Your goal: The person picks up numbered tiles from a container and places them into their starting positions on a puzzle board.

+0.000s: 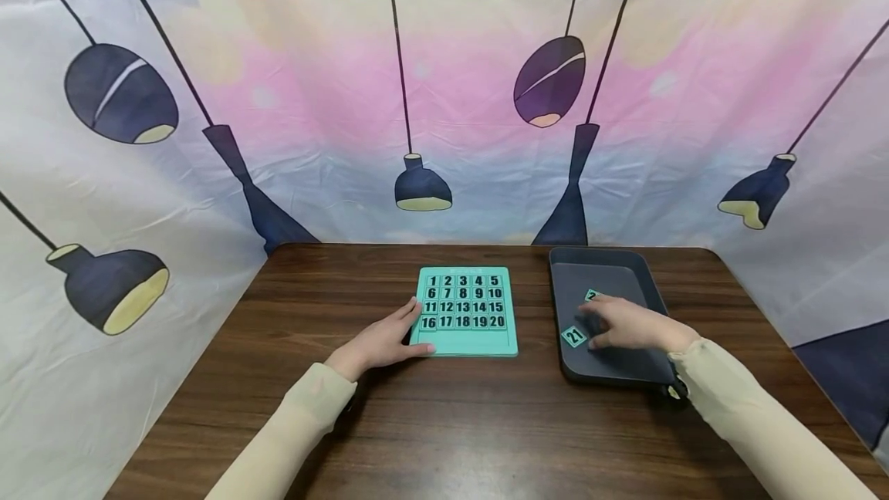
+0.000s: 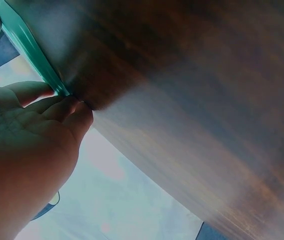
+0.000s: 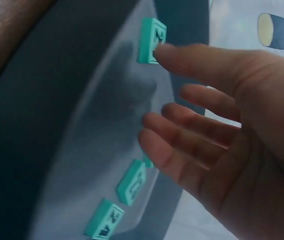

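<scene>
A mint-green number board (image 1: 464, 342) lies on the table, with tiles 1 to 20 in four rows above a bare strip. My left hand (image 1: 382, 339) rests at its left edge, thumb near the lower left corner and fingers along the side. In the dark grey tray (image 1: 566, 299), my right hand (image 1: 628, 324) hovers with fingers loosely bent and apart. Its thumb is by tile 21 (image 1: 574, 336), touching or nearly touching it. Another tile (image 1: 592, 295) is partly covered by the fingers. The right wrist view shows further green tiles (image 3: 131, 182) beyond the fingertips.
The brown wooden table (image 1: 444, 423) carries the board in the middle and the tray at the right. Raised walls surround the tray. Behind the table hangs a cloth (image 1: 465, 99) printed with lamps. A small dark object (image 1: 675, 390) shows under the right wrist.
</scene>
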The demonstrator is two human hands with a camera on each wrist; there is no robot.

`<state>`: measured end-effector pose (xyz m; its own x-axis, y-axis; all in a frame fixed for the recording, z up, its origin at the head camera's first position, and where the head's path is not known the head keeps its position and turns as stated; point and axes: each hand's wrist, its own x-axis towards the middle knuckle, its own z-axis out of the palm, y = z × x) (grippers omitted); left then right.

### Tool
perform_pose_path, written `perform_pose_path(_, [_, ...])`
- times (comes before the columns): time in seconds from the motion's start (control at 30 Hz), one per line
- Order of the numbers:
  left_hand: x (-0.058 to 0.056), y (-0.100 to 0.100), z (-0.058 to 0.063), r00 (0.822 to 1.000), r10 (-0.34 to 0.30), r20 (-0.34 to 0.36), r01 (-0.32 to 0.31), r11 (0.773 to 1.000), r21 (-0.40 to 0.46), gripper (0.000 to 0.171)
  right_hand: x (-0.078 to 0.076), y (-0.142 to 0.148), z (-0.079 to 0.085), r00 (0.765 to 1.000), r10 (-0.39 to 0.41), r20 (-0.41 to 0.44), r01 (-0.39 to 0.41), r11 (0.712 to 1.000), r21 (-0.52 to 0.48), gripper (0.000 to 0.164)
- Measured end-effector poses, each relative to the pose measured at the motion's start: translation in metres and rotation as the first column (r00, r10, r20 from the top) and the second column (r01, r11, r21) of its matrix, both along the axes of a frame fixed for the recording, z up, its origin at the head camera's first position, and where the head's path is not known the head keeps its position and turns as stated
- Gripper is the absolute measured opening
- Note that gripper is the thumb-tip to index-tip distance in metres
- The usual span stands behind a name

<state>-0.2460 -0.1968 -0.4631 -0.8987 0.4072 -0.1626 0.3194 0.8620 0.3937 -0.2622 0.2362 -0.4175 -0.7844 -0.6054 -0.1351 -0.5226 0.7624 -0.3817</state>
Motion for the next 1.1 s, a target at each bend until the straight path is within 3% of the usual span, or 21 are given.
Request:
perform_pose_path(0.17, [0.001,0.001,0.0,1.0,0.001,0.007,-0.001,1.0,0.008,0.095,-0.001,-0.002,-0.008,0.999,0.04,0.008,-0.04,0.999,0.027,0.057])
perform_pose_path(0.73, [0.002,0.001,-0.001,1.0,-0.011,-0.003,0.011,1.0,0.014,0.096,-0.001,-0.012,-0.016,0.988,0.131,-0.076,-0.136,0.989,-0.059,0.027])
perform_pose_path(0.9, [0.002,0.0,-0.002,1.0,-0.016,0.0,0.016,1.0,0.017,0.095,-0.004,-0.01,-0.007,0.992,0.066,-0.105,-0.073,0.995,-0.071,0.024])
perform_pose_path(1.1, [0.001,0.0,0.0,1.0,-0.012,-0.01,0.013,1.0,0.01,0.096,-0.006,-0.022,0.022,0.986,0.007,-0.164,-0.021,0.996,-0.085,0.027])
